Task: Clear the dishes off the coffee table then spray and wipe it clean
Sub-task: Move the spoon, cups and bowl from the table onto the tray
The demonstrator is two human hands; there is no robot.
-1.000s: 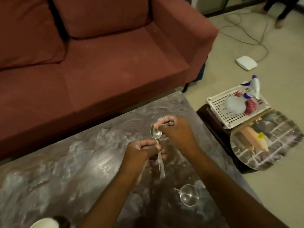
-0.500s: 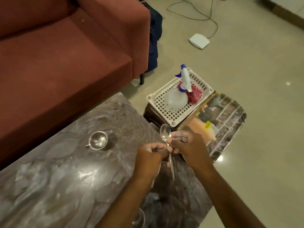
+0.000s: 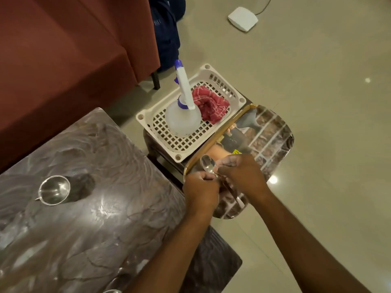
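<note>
Item: steel spoon (image 3: 207, 163), over the tray (image 3: 275, 132), just past the right edge of the coffee table (image 3: 84, 218). My left hand (image 3: 201, 188) grips its handle; my right hand (image 3: 241, 176) pinches the neck. Judged light, rigid, slick; best held by the handle.

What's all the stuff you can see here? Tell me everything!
coffee table: one, dark marbled, lower left
cup: one, shiny steel, on the coffee table
spoon: one, silver, over the tray
tray: one, picture-printed, beside the basket
basket: one, white, right of the table
spray bottle: one, clear and blue-white, in the basket
cloth: one, red, in the basket
sofa: one, red, upper left
box: one, white, on the floor
left hand: one, grips the spoon
right hand: one, pinches the spoon
</note>
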